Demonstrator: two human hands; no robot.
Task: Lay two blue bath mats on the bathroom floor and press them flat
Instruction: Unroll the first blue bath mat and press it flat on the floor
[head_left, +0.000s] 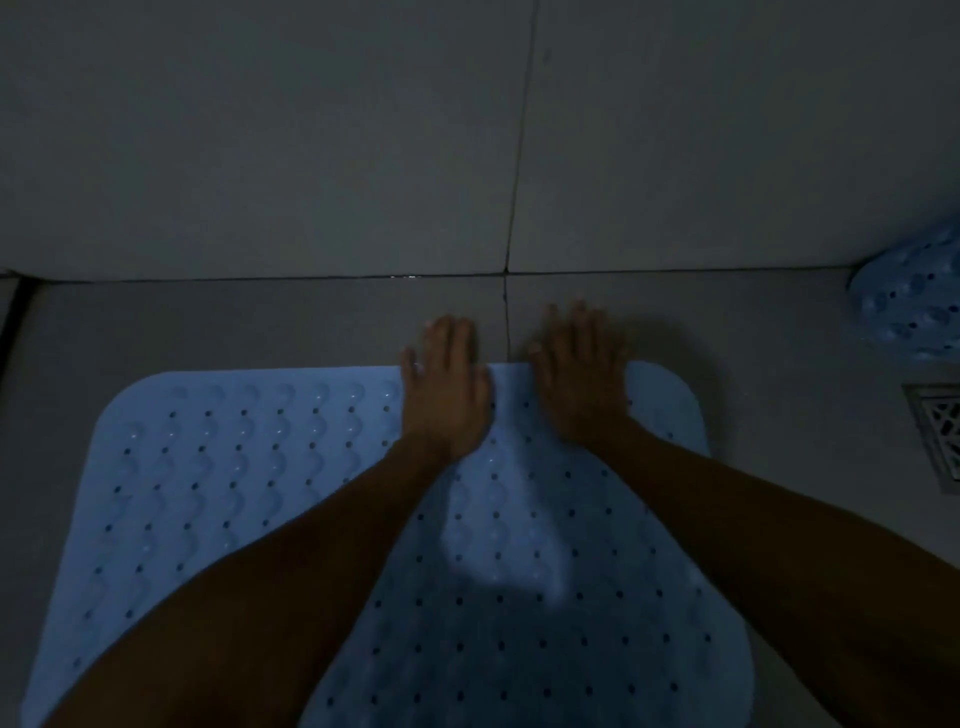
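A light blue bath mat (234, 467) with rows of small holes and a wavy pattern lies spread on the grey tiled floor, filling the lower middle of the view. My left hand (447, 389) lies flat, fingers straight, across the mat's far edge, fingertips on the tile. Just to its right, my right hand (579, 379) presses the same edge in the same flat way. A second blue mat (914, 306), bunched up, sits against the wall at the far right edge.
A grey tiled wall (311, 130) rises just beyond the mat's far edge. A metal floor drain (937, 431) sits in the floor at the right, below the bunched mat. A dark strip runs down the far left edge. The light is dim.
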